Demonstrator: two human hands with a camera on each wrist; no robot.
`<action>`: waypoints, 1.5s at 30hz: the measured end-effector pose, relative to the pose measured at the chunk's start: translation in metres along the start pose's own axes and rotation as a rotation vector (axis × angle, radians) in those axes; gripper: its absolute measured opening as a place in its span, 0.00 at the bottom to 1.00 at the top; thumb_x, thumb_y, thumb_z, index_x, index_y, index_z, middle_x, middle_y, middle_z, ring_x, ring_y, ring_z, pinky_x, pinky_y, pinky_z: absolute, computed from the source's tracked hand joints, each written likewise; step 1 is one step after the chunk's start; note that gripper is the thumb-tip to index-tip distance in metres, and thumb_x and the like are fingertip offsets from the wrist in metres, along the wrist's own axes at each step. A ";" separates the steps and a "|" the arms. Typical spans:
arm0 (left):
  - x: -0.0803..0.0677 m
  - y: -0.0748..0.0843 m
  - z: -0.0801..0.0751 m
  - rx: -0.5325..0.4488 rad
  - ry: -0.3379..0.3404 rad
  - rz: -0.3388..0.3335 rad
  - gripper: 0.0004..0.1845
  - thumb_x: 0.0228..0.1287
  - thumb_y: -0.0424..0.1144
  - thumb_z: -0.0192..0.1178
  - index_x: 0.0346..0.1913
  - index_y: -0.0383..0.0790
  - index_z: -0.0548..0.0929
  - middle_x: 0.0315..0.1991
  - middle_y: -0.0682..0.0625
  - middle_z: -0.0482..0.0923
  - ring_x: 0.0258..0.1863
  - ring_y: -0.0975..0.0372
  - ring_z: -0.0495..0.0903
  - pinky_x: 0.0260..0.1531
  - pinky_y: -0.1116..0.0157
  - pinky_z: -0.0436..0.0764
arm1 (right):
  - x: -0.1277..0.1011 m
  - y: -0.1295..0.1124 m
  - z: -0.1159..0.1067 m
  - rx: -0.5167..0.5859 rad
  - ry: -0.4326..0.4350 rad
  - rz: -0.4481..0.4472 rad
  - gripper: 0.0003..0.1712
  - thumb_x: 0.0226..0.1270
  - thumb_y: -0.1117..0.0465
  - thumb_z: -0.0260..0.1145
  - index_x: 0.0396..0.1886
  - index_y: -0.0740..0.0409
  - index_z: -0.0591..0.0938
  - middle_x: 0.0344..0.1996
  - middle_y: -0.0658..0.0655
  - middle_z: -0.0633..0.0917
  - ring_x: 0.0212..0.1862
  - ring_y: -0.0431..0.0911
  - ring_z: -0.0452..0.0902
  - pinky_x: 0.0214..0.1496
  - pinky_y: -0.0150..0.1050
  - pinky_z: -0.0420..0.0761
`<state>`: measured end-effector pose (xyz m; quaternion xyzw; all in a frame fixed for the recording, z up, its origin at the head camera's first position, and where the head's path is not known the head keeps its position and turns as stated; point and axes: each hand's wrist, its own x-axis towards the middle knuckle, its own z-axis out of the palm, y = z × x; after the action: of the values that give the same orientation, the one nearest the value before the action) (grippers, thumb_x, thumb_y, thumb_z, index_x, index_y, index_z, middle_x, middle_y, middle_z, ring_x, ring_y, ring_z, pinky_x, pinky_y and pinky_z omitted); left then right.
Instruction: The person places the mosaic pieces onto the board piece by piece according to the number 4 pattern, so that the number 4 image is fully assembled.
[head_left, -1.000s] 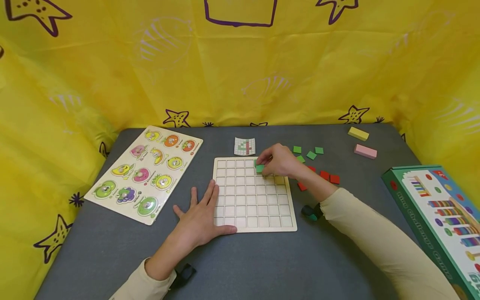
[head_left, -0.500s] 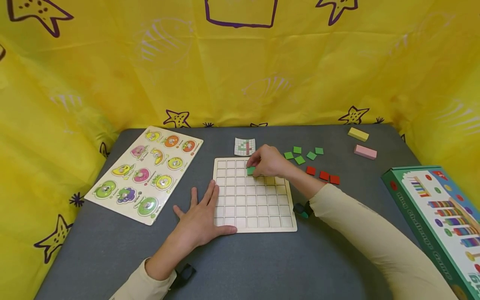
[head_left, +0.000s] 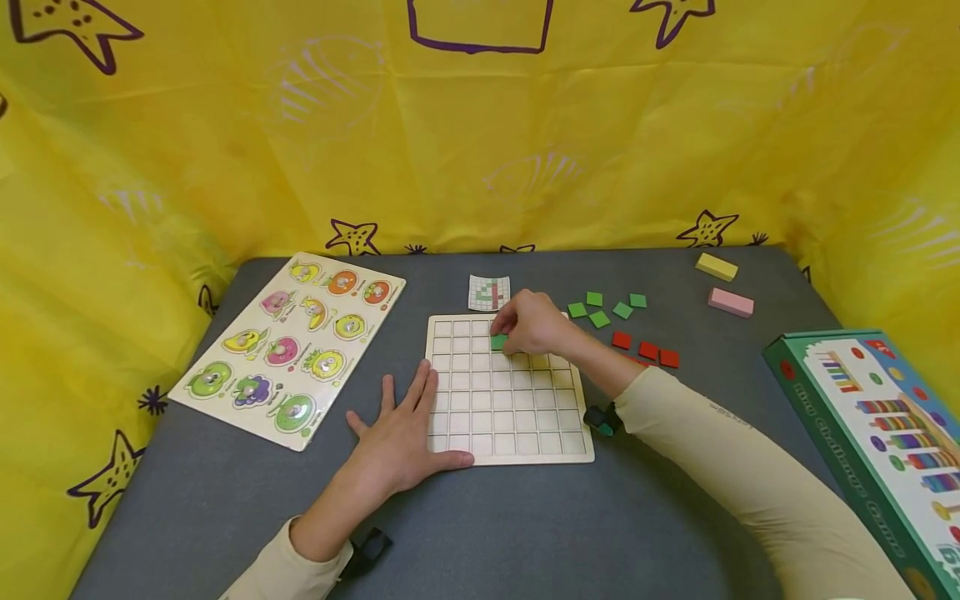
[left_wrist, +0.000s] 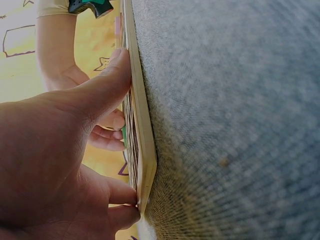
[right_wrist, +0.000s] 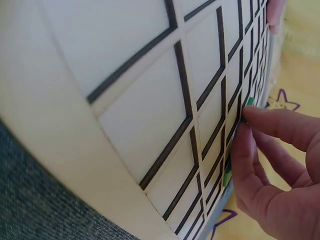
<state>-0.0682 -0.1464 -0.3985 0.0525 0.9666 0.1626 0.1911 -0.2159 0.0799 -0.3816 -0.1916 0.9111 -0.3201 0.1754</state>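
We set a green tile into the grid board.

Our left hand [head_left: 397,437] lies flat, fingers straight, on the grid board's [head_left: 510,450] near-left corner; our right hand [head_left: 536,323] pinches the green tile [head_left: 498,342] into a second-row cell. Loose green tiles [head_left: 600,319] and red tiles [head_left: 648,351] lie just right of that hand on the grey table [head_left: 525,533], yellow curtain [head_left: 480,150] behind.

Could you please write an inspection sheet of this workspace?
Surface: grey table.
Job's things: grid board; green tile at its second row; pattern card.
Clutter: loose green tiles, red tiles, fruit puzzle, yellow block, pink block, game box.
Hands: right hand pinches the tile; left hand rests flat on the board's edge.
Cables: nothing seen.
Surroundings: yellow star-printed cloth.
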 end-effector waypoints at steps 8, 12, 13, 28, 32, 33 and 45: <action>0.000 0.000 0.000 0.000 0.003 0.006 0.70 0.48 0.75 0.72 0.86 0.45 0.47 0.87 0.51 0.36 0.81 0.30 0.35 0.55 0.12 0.40 | 0.000 0.002 0.001 -0.009 0.007 -0.013 0.14 0.51 0.71 0.77 0.40 0.56 0.93 0.34 0.54 0.89 0.40 0.47 0.81 0.44 0.40 0.81; 0.000 0.000 0.000 0.001 0.003 0.005 0.71 0.48 0.75 0.72 0.86 0.45 0.47 0.87 0.50 0.36 0.81 0.30 0.36 0.55 0.12 0.40 | -0.001 0.002 0.001 -0.004 0.007 -0.005 0.15 0.51 0.71 0.78 0.40 0.55 0.93 0.34 0.54 0.89 0.39 0.47 0.80 0.44 0.40 0.80; 0.000 0.000 0.000 0.002 0.003 0.004 0.71 0.48 0.75 0.72 0.86 0.45 0.47 0.87 0.50 0.36 0.81 0.30 0.36 0.55 0.12 0.40 | -0.001 0.002 0.001 -0.002 0.007 -0.008 0.15 0.51 0.70 0.78 0.40 0.55 0.93 0.34 0.54 0.89 0.39 0.47 0.80 0.44 0.40 0.80; 0.000 0.001 0.000 0.008 -0.005 -0.003 0.71 0.48 0.75 0.72 0.86 0.45 0.47 0.87 0.50 0.36 0.81 0.29 0.36 0.55 0.12 0.40 | -0.008 0.011 -0.007 0.082 0.013 -0.062 0.16 0.55 0.69 0.76 0.46 0.58 0.91 0.38 0.57 0.90 0.41 0.47 0.85 0.49 0.41 0.83; 0.001 0.001 0.000 0.007 -0.008 -0.004 0.71 0.48 0.75 0.72 0.86 0.45 0.46 0.87 0.50 0.35 0.81 0.30 0.36 0.55 0.12 0.40 | -0.013 0.015 -0.014 0.112 0.029 -0.058 0.17 0.58 0.68 0.75 0.49 0.60 0.91 0.41 0.59 0.90 0.43 0.49 0.86 0.50 0.43 0.84; 0.002 0.001 0.000 0.007 -0.008 -0.004 0.71 0.48 0.76 0.72 0.86 0.45 0.46 0.87 0.50 0.35 0.81 0.30 0.35 0.55 0.12 0.39 | -0.014 0.016 -0.016 0.115 0.036 -0.054 0.17 0.58 0.68 0.75 0.49 0.60 0.91 0.42 0.59 0.90 0.44 0.49 0.85 0.50 0.44 0.84; 0.001 0.001 0.000 0.003 0.001 0.000 0.71 0.48 0.75 0.72 0.86 0.46 0.47 0.87 0.51 0.35 0.81 0.30 0.35 0.55 0.12 0.40 | -0.025 0.039 -0.040 0.158 0.108 0.003 0.18 0.62 0.69 0.72 0.52 0.59 0.90 0.49 0.60 0.90 0.50 0.53 0.84 0.51 0.47 0.84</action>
<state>-0.0693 -0.1457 -0.3990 0.0526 0.9670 0.1610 0.1904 -0.2212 0.1402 -0.3723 -0.1583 0.8914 -0.4006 0.1408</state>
